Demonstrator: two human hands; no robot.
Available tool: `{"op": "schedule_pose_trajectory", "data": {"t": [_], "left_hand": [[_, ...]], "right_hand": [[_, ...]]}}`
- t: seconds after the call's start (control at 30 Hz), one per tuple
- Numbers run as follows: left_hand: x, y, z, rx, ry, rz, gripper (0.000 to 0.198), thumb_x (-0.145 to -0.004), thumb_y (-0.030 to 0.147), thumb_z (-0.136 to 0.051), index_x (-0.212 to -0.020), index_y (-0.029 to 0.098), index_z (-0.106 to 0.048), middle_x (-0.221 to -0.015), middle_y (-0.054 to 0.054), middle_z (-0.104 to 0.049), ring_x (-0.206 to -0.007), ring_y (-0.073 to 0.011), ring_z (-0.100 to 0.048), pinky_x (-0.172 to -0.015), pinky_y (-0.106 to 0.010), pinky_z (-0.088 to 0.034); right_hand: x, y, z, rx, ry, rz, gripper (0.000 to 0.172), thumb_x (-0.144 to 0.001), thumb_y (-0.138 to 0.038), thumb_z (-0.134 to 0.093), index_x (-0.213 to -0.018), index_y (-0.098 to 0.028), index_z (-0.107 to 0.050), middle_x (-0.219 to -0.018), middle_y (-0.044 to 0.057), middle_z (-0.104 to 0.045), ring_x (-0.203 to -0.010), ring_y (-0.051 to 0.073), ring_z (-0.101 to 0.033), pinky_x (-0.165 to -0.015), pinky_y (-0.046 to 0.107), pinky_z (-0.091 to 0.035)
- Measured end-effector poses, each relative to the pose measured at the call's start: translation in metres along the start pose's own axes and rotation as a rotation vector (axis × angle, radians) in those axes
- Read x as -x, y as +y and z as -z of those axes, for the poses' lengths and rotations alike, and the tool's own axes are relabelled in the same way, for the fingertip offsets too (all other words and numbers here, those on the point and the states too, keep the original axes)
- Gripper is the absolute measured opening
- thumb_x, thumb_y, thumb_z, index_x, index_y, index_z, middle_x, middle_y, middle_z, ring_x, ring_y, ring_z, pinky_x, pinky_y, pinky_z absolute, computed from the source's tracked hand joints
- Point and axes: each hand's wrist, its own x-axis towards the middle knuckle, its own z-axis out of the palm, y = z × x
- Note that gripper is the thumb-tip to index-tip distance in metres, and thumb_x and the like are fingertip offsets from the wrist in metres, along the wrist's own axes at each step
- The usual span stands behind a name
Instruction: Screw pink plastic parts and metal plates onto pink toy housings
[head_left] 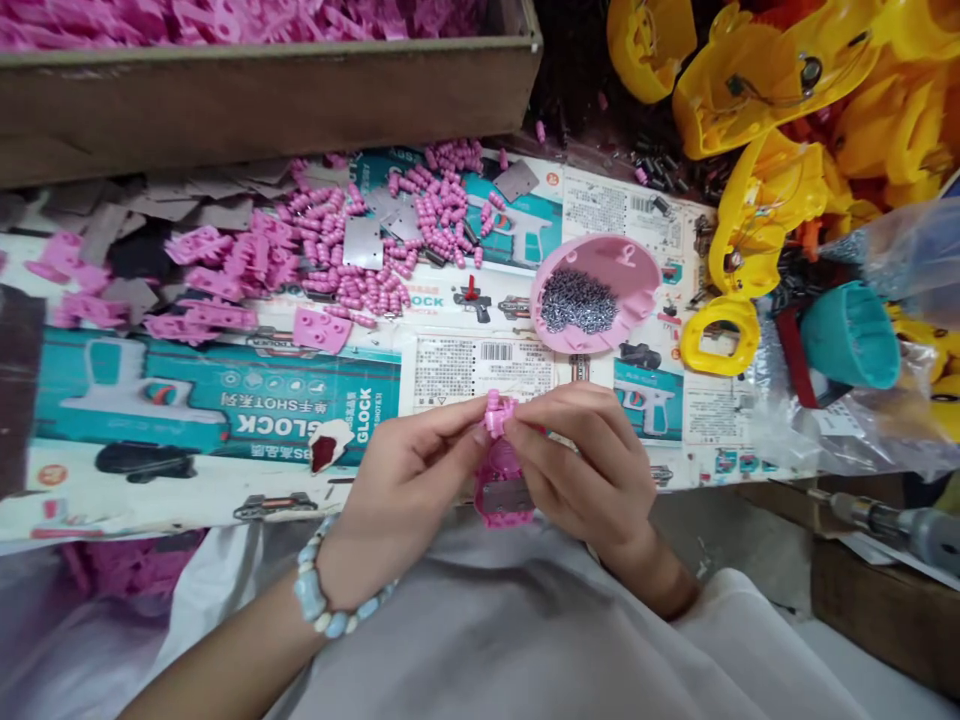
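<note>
the left hand (409, 505) and the right hand (581, 460) are both pinching a small pink plastic part (496, 414) between narrowly closed fingertips, just above a pink plastic housing with a grey metal plate (504, 497) in front of the person's chest. beyond them, a printed teal-and-white carton sheet reading "glock" (225, 400) is lying under pink plastic beads (442, 195), and a round pink plastic tray (630, 270) is holding tiny steel springs (577, 300).

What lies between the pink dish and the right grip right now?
Only printed cardboard lies between the pink dish and the right grip, as the head view shows.
</note>
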Motion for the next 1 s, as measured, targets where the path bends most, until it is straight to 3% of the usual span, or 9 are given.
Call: {"op": "schedule_pose_trajectory", "data": {"t": [0.23,0.4,0.6,0.83,0.93,1.0], "left_hand": [[0.007,-0.006,-0.002,-0.005,0.112,-0.030,0.025,-0.086,0.025,-0.059,-0.107,0.020,-0.072,-0.104,-0.003,-0.069,-0.096,-0.0159,-0.067,-0.084,-0.019,-0.054],[0.009,-0.007,-0.005,-0.125,0.202,-0.049,0.025,-0.085,0.025,-0.058,-0.103,0.016,-0.073,-0.100,-0.004,-0.070,-0.085,-0.0161,-0.070,-0.074,-0.020,-0.057],[0.010,-0.005,-0.006,-0.189,0.211,-0.125,0.023,-0.085,0.020,-0.057,-0.102,0.015,-0.072,-0.098,-0.002,-0.070,-0.078,-0.0123,-0.069,-0.069,-0.015,-0.057],[0.014,-0.001,-0.007,-0.176,0.213,-0.209,0.010,-0.085,0.018,-0.063,-0.093,0.020,-0.069,-0.089,0.005,-0.071,-0.069,-0.0057,-0.067,-0.062,-0.008,-0.053],[0.018,-0.004,-0.001,-0.319,0.231,-0.353,0.016,-0.088,0.013,-0.058,-0.100,0.021,-0.065,-0.097,0.003,-0.070,-0.083,-0.0076,-0.066,-0.076,-0.015,-0.054],[0.018,-0.004,0.006,-0.442,0.173,-0.512,0.021,-0.089,0.011,-0.054,-0.107,0.020,-0.061,-0.102,0.001,-0.068,-0.090,-0.0089,-0.065,-0.092,-0.023,-0.049]], "right_hand": [[0.000,-0.004,-0.002,0.038,-0.053,-0.020,0.009,-0.076,-0.001,-0.062,-0.083,-0.006,-0.062,-0.086,0.011,-0.063,-0.083,0.018,-0.052,-0.070,0.035,-0.049],[0.002,-0.006,-0.004,0.018,-0.027,-0.032,0.008,-0.077,-0.001,-0.059,-0.079,-0.009,-0.058,-0.085,0.011,-0.060,-0.081,0.018,-0.051,-0.067,0.034,-0.048],[-0.001,-0.005,-0.003,0.010,-0.071,0.007,0.007,-0.078,-0.001,-0.059,-0.077,-0.008,-0.057,-0.082,0.011,-0.060,-0.078,0.017,-0.048,-0.067,0.033,-0.048],[-0.007,-0.011,0.007,-0.015,-0.143,-0.061,0.006,-0.079,-0.003,-0.060,-0.081,-0.009,-0.060,-0.082,0.009,-0.062,-0.077,0.015,-0.053,-0.069,0.030,-0.049],[-0.008,-0.013,0.012,-0.219,-0.075,-0.184,0.013,-0.076,-0.001,-0.061,-0.087,-0.009,-0.060,-0.086,0.008,-0.061,-0.078,0.012,-0.056,-0.069,0.025,-0.050],[-0.010,-0.013,0.015,-0.315,-0.025,-0.278,0.016,-0.076,-0.005,-0.064,-0.092,-0.009,-0.060,-0.089,0.008,-0.060,-0.081,0.012,-0.058,-0.071,0.023,-0.050]]}}
